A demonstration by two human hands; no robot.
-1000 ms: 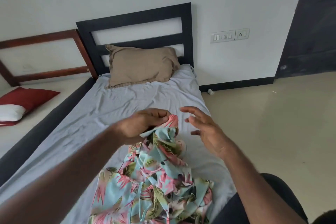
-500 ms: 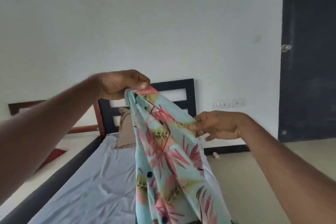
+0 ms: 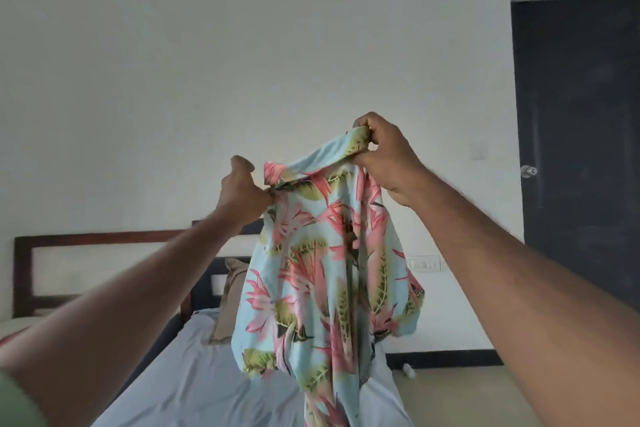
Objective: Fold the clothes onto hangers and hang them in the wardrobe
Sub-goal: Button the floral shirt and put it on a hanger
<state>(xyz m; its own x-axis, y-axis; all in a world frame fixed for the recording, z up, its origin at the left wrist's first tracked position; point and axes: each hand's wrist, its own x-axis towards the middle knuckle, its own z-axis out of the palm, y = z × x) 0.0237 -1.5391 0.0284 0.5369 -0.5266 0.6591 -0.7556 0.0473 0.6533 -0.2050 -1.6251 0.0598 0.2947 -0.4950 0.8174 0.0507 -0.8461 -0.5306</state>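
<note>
behind the held shirt: pillow, bed, door.

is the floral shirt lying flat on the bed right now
No, the floral shirt hangs in the air above the bed, with the left hand and right hand each gripping its top edge.

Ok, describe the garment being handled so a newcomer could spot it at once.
Above the grey-sheeted bed, before the white wall, both hands hold up a shirt. The left hand and right hand pinch its top edge. Its pale blue cloth carries pink flowers and green leaves, the only patterned fabric here.
</note>
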